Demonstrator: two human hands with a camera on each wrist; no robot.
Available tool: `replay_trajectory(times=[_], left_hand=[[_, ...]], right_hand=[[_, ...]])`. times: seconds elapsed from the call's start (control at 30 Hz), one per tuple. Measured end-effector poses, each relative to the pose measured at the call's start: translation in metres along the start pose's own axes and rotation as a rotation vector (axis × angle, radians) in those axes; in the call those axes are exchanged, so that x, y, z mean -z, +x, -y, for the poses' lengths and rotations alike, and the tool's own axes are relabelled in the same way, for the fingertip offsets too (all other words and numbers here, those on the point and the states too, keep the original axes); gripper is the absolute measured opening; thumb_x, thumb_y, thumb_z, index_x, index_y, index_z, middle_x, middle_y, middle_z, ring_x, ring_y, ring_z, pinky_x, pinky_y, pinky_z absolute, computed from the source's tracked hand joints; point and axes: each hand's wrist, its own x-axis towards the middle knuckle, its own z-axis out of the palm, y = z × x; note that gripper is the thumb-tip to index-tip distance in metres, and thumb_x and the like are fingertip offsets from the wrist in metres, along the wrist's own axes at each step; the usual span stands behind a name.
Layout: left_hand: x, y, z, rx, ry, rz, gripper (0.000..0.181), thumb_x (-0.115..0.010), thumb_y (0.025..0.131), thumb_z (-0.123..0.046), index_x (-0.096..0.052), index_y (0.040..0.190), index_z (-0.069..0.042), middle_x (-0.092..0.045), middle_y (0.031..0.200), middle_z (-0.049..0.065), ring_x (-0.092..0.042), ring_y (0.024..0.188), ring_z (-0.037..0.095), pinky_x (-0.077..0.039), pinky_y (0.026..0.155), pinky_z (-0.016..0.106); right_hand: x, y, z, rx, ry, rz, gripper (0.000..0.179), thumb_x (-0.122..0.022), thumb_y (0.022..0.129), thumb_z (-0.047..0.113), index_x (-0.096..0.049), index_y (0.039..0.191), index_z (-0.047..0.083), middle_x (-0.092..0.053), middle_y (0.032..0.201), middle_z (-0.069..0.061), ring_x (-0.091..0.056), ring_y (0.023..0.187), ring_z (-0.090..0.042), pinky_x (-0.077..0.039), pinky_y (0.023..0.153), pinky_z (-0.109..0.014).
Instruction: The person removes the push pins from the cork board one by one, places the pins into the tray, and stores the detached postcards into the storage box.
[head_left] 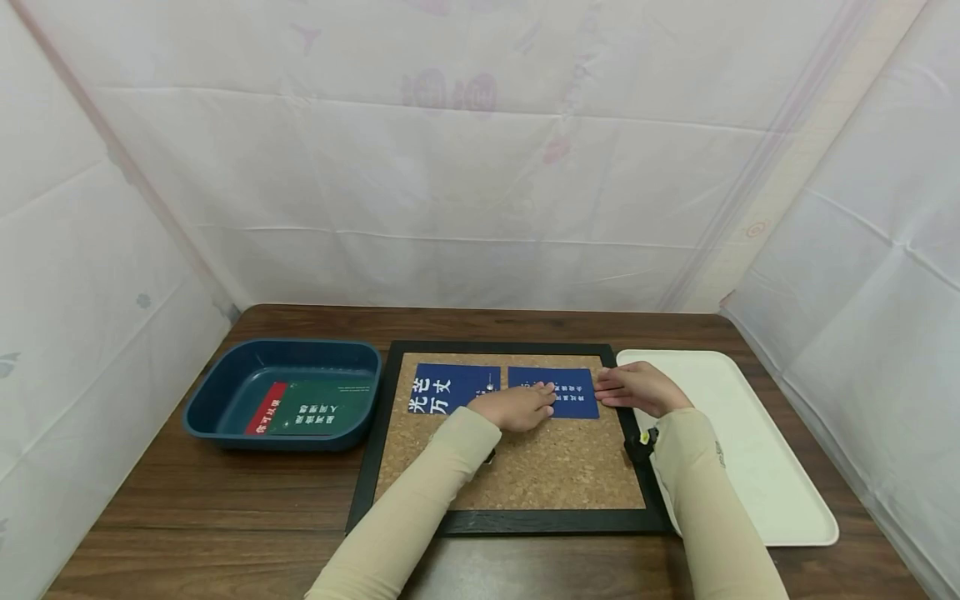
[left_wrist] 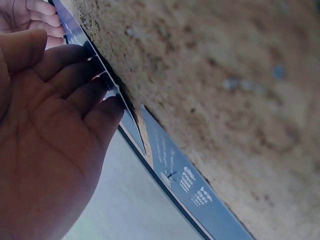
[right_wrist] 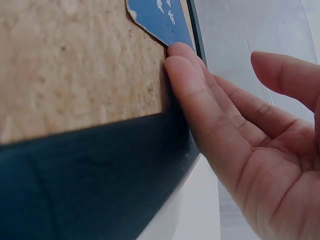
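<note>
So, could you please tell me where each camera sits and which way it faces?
Head: on the head, facing forward and down at the board; left hand, right hand and both sleeves show.
Left wrist: on that wrist, facing across the board; both hands show.
Right wrist: on that wrist, facing the board's edge; only right hand shows.
Head and left wrist share the blue cards.

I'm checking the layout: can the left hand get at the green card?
Probably yes: the left hand touches a blue card, but the green card lies uncovered in the open-topped tray on that side.
</note>
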Motion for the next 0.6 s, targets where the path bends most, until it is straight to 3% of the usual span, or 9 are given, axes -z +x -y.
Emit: replay_trajectory(times=[0.27,0.6], left_hand=[[-0.0003,-0.0008,-0.0001,0.005,-0.001,-0.001,0.048,-0.032,0.106,-0.032,-0.032,0.152,-0.019,-0.021,0.16,-0.004,-0.016,0.149,0.013,-0.018,0.121,0.033],[-0.0007,-0.0005,-0.0001,-0.008,0.016,0.002,0.048,-0.03,0.106,-0.032,-0.031,0.152,-0.018,-0.02,0.16,-0.003,-0.016,0.149,0.014,-0.018,0.121,0.032]], right_hand=[[-0.0016,0.0012,-0.002,0.003,-0.018,-0.016,0.046,-0.046,0.103,0.019,-0.047,0.13,-0.017,-0.07,0.105,-0.016,-0.07,0.087,-0.013,-0.058,0.081,-0.028],[-0.0025,0.0012,-0.0019,0.011,-0.033,-0.019,0.045,-0.045,0.103,0.018,-0.047,0.13,-0.017,-0.07,0.102,-0.013,-0.069,0.086,-0.011,-0.058,0.081,-0.027]])
